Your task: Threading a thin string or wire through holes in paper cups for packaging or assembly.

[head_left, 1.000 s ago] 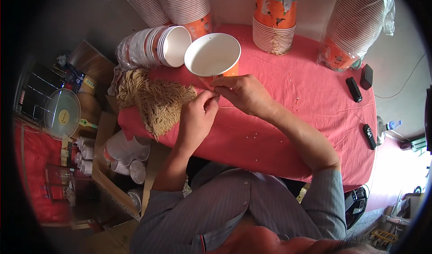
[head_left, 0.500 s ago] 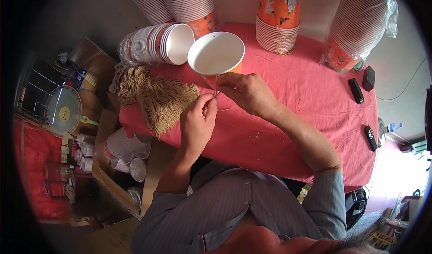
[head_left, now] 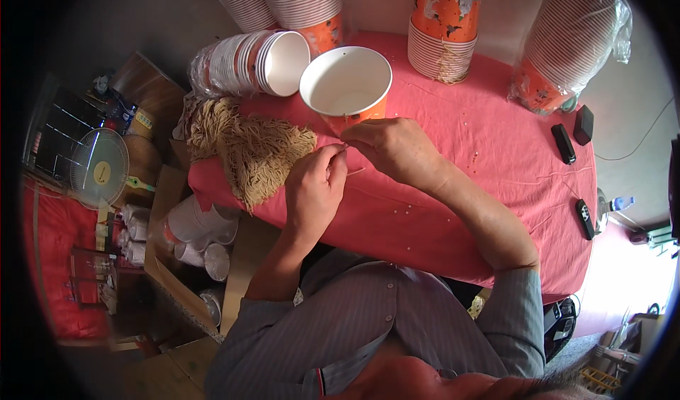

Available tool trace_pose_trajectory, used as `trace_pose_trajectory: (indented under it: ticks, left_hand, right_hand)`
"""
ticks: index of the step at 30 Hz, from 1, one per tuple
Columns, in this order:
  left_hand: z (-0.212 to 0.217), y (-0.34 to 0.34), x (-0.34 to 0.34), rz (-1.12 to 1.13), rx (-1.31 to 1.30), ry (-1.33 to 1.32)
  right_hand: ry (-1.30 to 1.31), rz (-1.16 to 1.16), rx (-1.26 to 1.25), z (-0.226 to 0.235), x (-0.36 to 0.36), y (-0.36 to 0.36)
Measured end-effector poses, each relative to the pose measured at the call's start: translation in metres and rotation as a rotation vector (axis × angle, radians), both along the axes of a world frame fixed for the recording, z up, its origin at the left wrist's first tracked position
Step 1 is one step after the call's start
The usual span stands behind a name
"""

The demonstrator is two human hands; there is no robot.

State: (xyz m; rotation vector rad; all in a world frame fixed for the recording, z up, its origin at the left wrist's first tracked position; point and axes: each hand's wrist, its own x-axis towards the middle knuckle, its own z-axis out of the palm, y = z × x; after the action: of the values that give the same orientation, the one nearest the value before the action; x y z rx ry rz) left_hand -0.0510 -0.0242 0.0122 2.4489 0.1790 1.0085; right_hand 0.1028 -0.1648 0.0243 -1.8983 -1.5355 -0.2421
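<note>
An orange paper bucket (head_left: 363,120) with a white inside stands upright on the table in front of my hands. Just below its near rim, my left hand (head_left: 316,184) and my right hand (head_left: 397,150) meet with fingers pinched. Between their fingertips is a thin cord, mostly hidden; a short cord end (head_left: 356,171) pokes out beneath the right fingers. My right fingers are close against the bucket's near wall. To the left of my left hand lies a heap of beige cords (head_left: 258,152), spilling over the table's edge.
The table has a red cloth (head_left: 439,187) dotted with small white bits. Behind stand bucket stacks (head_left: 301,10), a cord-draped stack (head_left: 440,53) and a plastic-wrapped stack (head_left: 559,53); another stack (head_left: 237,63) lies sideways. Black devices (head_left: 563,143) sit right. An open carton (head_left: 170,248) stands left.
The view has shifted slightly. My right hand has turned a little, its fingers lower over the cord, and both hands remain pinched together by the bucket's near rim.
</note>
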Motion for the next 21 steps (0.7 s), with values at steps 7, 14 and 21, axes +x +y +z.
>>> trace_pose_trajectory:
  ticks: [7, 14, 21]
  left_hand:
    - [-0.001, 0.005, 0.002, 0.013, -0.009, -0.121]
    - [-0.006, 0.012, 0.0, -0.073, -0.515, 0.066]
    - [-0.024, 0.024, 0.001, -0.152, -0.917, 0.095]
  right_hand:
    - [0.201, 0.061, 0.039, 0.004, 0.0, 0.003]
    - [0.43, 0.161, 0.034, 0.0, 0.002, 0.004]
    - [0.4, 0.154, -0.019, -0.004, 0.0, 0.008]
